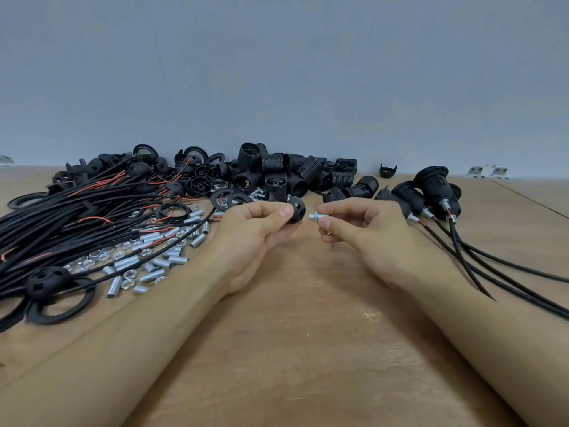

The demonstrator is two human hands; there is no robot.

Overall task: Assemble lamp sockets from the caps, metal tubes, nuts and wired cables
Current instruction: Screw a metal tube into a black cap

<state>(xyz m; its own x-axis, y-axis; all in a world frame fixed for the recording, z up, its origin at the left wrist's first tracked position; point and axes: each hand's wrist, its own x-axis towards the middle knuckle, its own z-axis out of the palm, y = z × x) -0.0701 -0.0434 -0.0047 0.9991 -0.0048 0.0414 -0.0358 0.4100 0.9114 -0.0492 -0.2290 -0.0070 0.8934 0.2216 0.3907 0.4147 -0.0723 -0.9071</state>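
Wooden bench: left hand pinches a cap, right hand a nutted metal tube; misaligned, it could cross-thread

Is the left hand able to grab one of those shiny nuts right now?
Probably not yet: the left hand is already pinching a black cap. The nuts lie uncovered beside that forearm, so nothing blocks them.

Round black cap: matt plastic, smooth.
Short silver tube: bright metal, shiny.
Loose silver tubes and nuts: shiny metal.
Black ribbed socket bodies: dull plastic, threaded surface.
Long black cables: smooth, slightly glossy sheath.
Brown table: matt wood, visible grain.
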